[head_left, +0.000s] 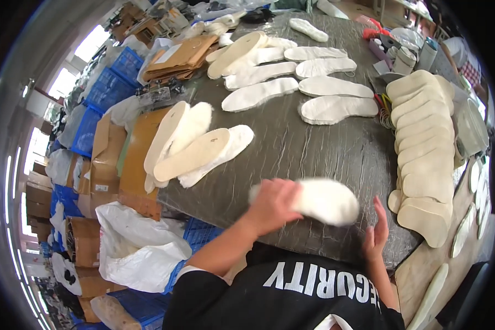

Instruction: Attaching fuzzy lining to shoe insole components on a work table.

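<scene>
Head view: left hand (276, 201) closed over one end of white, fleecy, shoe-shaped insole (331, 201). Insole motion-blurred, between hands, above near part of dark grey, creased-surface table (269, 148). Right hand (376, 234) partly open, empty, just beside free end. Judgement: grip firmly without crushing pile; steady free end with right fingers; avoid knocking overlapping cream, flat insoles (425, 159) at right.

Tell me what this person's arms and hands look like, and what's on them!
The left hand and right hand are bare, with ordinary fingers and no gloves. The forearms are bare too. The person wears a black shirt with big white letters across it. The left hand looks blurry, so tiny details don't show.
</scene>
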Available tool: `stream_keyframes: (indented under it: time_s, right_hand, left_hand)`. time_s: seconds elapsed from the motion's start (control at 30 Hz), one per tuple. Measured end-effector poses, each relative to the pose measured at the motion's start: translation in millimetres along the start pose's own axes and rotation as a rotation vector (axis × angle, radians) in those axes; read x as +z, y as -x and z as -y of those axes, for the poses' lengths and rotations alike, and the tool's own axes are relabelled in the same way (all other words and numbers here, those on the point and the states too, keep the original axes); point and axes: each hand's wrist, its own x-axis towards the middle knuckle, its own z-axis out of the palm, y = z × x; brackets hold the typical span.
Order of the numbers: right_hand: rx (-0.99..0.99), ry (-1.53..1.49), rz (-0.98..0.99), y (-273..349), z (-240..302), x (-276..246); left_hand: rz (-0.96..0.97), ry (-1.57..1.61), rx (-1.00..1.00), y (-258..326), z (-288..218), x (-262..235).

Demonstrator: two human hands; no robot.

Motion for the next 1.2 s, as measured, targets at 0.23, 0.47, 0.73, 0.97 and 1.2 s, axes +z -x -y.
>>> stream_keyframes:
  time_s: [0.23, 0.47, 0.73, 0.97, 1.2]
  right_hand:
    - [-0.058, 0.269, 0.222, 8, 14, 9]
    - [-0.061, 0.358, 0.287, 4, 20, 15]
    - [-0.044, 0.381, 0.303, 6, 21, 13]
    - [-0.017, 0.312, 0.298, -2, 14, 13]
    - [0.005, 0.255, 0.246, 1, 12, 14]
  left_hand:
    - [-0.205, -0.765, -0.422, 52, 107, -142]
    - [0.009, -0.671, -0.399, 40, 146, -74]
    - [-0.114, -0.61, -0.577, 34, 211, -71]
    - [-0.298, -0.479, -0.173, -40, 162, -39]
    - [-0.316, -0.31, 0.151, -173, 115, 51]
